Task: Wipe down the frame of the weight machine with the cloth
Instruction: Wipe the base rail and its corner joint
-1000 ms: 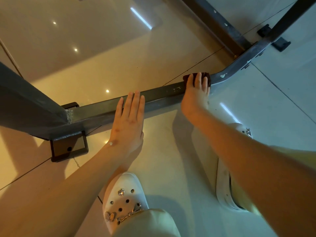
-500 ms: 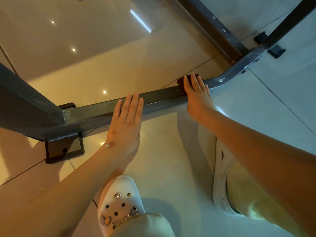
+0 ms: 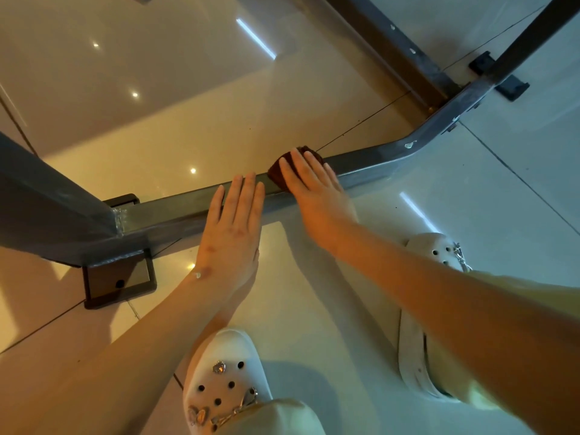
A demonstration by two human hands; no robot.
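A grey steel base bar (image 3: 175, 215) of the weight machine frame runs low across the tiled floor from left to upper right. A dark brown cloth (image 3: 277, 171) lies on top of the bar, mostly hidden under my right hand (image 3: 314, 193), which presses it down with straight fingers. My left hand (image 3: 232, 233) rests flat on the same bar just to the left of the cloth, fingers straight and together, holding nothing.
A thick grey post (image 3: 47, 196) meets the bar at the left above a bolted floor plate (image 3: 119, 281). The bar bends upward at the right toward another frame beam (image 3: 401, 48) and a black foot (image 3: 499, 76). My white clogs (image 3: 219, 381) stand on glossy tiles.
My right hand has slid the cloth leftward along the bar, from the bend to just beside my left hand. The left hand has stayed in place on the bar.
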